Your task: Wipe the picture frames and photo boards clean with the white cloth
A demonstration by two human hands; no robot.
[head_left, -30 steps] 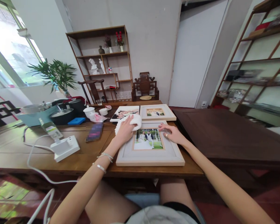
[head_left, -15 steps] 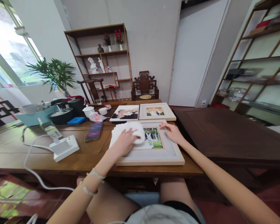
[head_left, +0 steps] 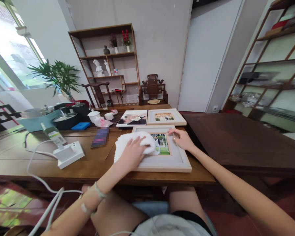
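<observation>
A white picture frame with a photo lies flat near the front edge of the brown table. Over its left part is a fluffy white cloth. My left hand presses on this cloth, its fingers bent into the folds. At the frame's upper right, my right hand rests with curled fingers on the border, holding the frame steady. Behind lie a second framed photo and a white-edged picture panel, side by side.
On the left are a power strip with a white cable, a patterned phone-like item, a blue box, a white teapot and a teal container. A dark table stands to the right.
The front frame has shifted slightly left. My left hand and the cloth have moved a little across the photo, covering its left edge. My right hand remains on the border.
</observation>
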